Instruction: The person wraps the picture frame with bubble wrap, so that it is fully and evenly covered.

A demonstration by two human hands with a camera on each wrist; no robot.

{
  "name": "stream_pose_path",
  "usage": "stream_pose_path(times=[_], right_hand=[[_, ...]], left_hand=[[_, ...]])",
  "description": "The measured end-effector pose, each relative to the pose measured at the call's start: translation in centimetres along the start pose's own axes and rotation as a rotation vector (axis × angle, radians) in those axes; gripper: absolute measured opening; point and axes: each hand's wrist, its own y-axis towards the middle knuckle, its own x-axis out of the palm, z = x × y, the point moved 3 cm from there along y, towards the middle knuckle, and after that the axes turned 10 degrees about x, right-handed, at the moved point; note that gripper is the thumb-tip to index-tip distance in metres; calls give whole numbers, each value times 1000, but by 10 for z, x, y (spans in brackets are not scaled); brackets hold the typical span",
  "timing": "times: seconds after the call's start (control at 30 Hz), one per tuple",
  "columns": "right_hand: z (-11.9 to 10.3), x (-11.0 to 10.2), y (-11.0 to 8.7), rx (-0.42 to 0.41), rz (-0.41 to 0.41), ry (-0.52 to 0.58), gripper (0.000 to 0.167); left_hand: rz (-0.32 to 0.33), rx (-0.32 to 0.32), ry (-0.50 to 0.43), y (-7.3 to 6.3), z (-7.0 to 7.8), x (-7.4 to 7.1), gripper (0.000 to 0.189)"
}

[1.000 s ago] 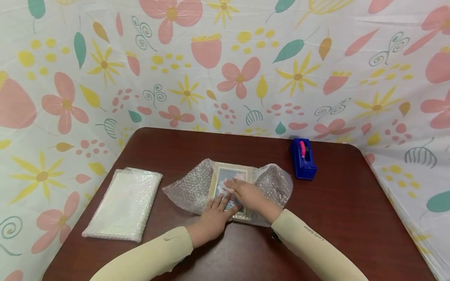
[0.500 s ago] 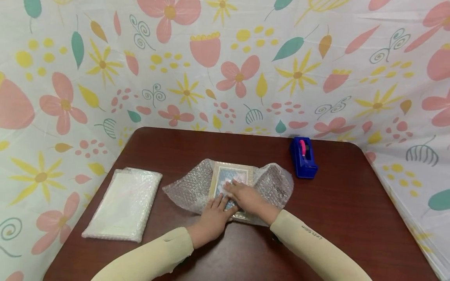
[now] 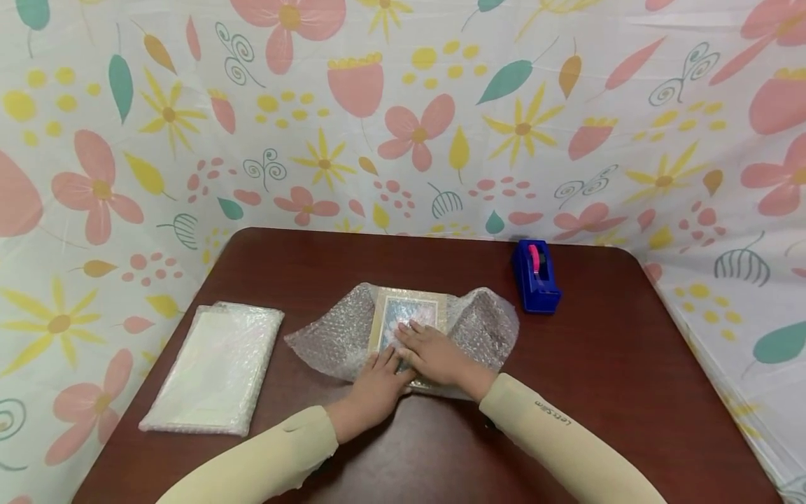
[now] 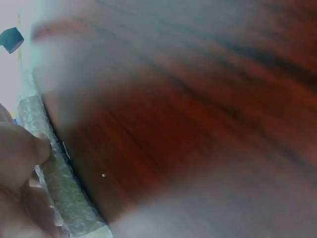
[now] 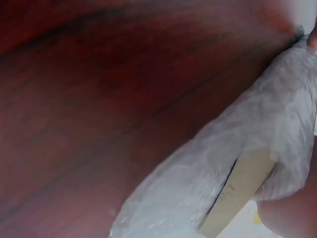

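Note:
A wood-bordered picture frame [image 3: 411,306] with a blue and pink picture lies face up on the table. Bubble wrap [image 3: 340,336] covers its lower part and flares out to both sides. My left hand [image 3: 376,388] rests with extended fingers on the lower left of the wrapped frame. My right hand [image 3: 434,355] lies across the middle, fingers over the picture, close beside the left fingertips. In the left wrist view, my left thumb [image 4: 43,148] touches the wrapped edge. In the right wrist view, a bare strip of the frame's side [image 5: 242,183] shows between folds of bubble wrap [image 5: 198,173].
On the left of the dark brown table [image 3: 441,455] lies a flat stack of bubble-wrapped pale rectangular items [image 3: 210,367]. A blue tape dispenser [image 3: 536,276] with a pink core stands at the back right. Behind hangs a floral curtain [image 3: 403,105].
The right hand has shifted slightly down over the picture, closer to the left hand. The left hand stays in place on the wrap. The head view has turned a little to the right.

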Motion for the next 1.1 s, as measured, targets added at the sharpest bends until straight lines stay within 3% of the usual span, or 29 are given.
stream_pose_path(times=[0.13, 0.33, 0.5, 0.63, 0.77, 0.87, 0.97, 1.1], right_hand=[[0, -2, 0, 9, -13, 34, 53], [1, -1, -1, -23, 2, 55, 52], [3, -1, -1, -13, -13, 96, 52], [5, -3, 0, 34, -42, 175, 55], [10, -7, 1, 127, -107, 316, 57], [11, -10, 3, 153, -153, 421, 58], [12, -15, 6, 148, -176, 500, 61], [12, -21, 9, 135, -159, 520, 60]], left_hand=[[93, 39, 50, -1, -2, 2, 41], [304, 109, 272, -6, -5, 2, 45], [378, 130, 357, -5, -6, 2, 64], [306, 116, 265, -1, -11, 0, 83], [104, 88, 124, 5, -14, -1, 92], [-20, 61, 88, 7, -12, 0, 88], [-51, 40, 120, 6, -7, 0, 78], [-14, 54, 193, 4, -4, 1, 68]])
